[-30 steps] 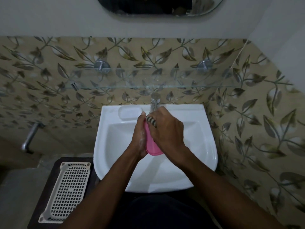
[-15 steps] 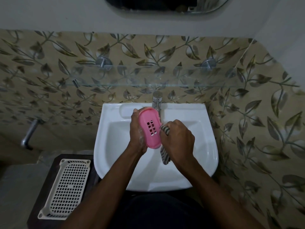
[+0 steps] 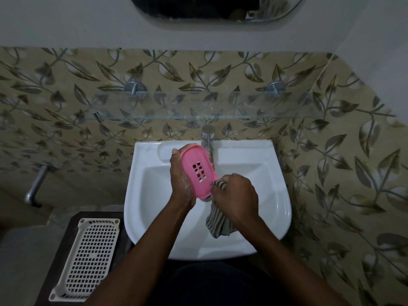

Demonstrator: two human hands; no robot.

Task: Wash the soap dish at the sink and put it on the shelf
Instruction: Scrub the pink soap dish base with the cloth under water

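Observation:
A pink oval soap dish with a block of drain slots is held tilted above the white sink, its slotted face toward me. My left hand grips it from the left and behind, with foam on the fingers. My right hand is closed on a grey striped cloth, which touches the dish's lower right edge and hangs down into the basin. The chrome tap stands just behind the dish. A glass shelf runs along the tiled wall above the sink.
A cream plastic mesh tray lies on a dark stand at the lower left. A chrome pipe sticks out of the left wall. The right tiled wall is close to the sink. A mirror hangs above.
My left hand turned the soap dish so its slotted face shows and raised it toward the tap. My right hand with the cloth slid down from the dish's top to its lower edge.

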